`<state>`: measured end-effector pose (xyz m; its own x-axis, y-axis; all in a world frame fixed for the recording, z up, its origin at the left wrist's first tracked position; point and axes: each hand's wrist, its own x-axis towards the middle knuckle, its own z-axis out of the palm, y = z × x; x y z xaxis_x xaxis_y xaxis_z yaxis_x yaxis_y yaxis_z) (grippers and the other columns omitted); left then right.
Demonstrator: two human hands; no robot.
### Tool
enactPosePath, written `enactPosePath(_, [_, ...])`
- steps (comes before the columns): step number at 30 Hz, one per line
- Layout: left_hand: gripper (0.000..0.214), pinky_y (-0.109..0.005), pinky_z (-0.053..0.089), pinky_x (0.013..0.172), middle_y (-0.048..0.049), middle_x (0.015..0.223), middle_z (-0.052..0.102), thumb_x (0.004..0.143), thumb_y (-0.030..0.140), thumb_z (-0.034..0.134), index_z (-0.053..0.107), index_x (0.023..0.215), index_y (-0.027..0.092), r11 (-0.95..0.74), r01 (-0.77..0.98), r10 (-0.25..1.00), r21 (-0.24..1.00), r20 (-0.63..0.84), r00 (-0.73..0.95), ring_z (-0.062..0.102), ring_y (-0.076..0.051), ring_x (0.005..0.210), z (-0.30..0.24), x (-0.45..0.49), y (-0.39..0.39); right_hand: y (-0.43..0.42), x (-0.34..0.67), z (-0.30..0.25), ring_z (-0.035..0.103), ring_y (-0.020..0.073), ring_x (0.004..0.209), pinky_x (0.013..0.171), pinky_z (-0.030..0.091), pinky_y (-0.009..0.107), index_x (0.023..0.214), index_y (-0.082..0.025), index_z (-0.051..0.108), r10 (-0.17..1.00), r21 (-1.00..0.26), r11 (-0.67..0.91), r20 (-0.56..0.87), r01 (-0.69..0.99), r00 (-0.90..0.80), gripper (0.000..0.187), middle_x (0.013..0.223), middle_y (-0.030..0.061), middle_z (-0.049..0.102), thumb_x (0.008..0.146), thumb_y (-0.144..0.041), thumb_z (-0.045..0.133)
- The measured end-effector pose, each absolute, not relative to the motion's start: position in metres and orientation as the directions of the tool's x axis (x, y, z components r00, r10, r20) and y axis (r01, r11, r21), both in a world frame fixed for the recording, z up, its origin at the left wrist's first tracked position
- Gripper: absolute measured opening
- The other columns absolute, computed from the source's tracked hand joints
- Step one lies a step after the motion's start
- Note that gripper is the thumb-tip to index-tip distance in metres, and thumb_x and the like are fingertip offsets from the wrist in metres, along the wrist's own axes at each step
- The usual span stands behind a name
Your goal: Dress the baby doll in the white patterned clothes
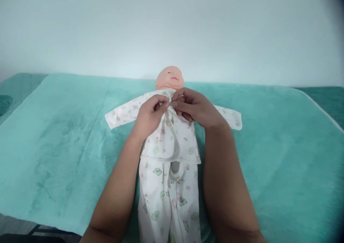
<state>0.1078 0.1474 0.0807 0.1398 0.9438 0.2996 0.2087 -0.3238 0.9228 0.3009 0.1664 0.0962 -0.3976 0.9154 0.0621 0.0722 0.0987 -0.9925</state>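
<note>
A baby doll [170,78] lies on its back, dressed in a white baby shirt [156,142] printed with small green and pink figures. Patterned trousers [157,196] of the same cloth cover its legs. At the upper chest, my left hand [154,114] pinches the shirt's front edge between thumb and fingers. My right hand [195,106] grips the same edge from the other side, its fingertips nearly meeting the left ones. Below the hands the shirt front hangs apart along a white trim. Whatever fastener lies between the fingertips is hidden.
A teal blanket [67,146] spreads beneath the doll, with darker cloth [322,101] at the far right. Behind it rises a pale wall [172,28]. Dark bars [40,232] show past the near left edge.
</note>
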Motion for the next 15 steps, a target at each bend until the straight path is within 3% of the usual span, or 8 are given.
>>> enactPosePath(8, [0.008, -0.027, 0.048, 0.079, -0.0013, 0.094, 0.071, 0.094, 0.024, 0.063, 0.066, 0.101, 0.023, -0.284, 0.068, 0.954, 0.957, 0.274, 0.124, 0.062, -0.014, 0.085, 0.0767, 0.1100, 0.1478, 0.1669, 0.3034, 0.0954, 0.040, 0.0053, 0.044, 0.041, 0.028, 0.021, 0.094, -0.021, 0.065, 0.908, -0.994, 0.098, 0.072, 0.044, -0.413, 0.025, 0.063, -0.0054, 0.060, 0.089, -0.041, 0.077])
enactPosePath(15, [0.020, -0.025, 0.042, 0.068, 0.0015, 0.093, 0.070, 0.084, 0.015, 0.069, 0.069, 0.102, 0.024, -0.267, 0.063, 0.960, 0.962, 0.260, 0.109, 0.050, -0.009, 0.070, 0.0790, 0.1105, 0.1471, 0.1677, 0.3027, 0.0938, 0.040, 0.0051, 0.044, 0.040, 0.028, 0.021, 0.095, -0.021, 0.066, 0.903, -0.994, 0.104, 0.086, 0.021, -0.420, 0.025, 0.062, -0.0064, 0.059, 0.087, -0.040, 0.080])
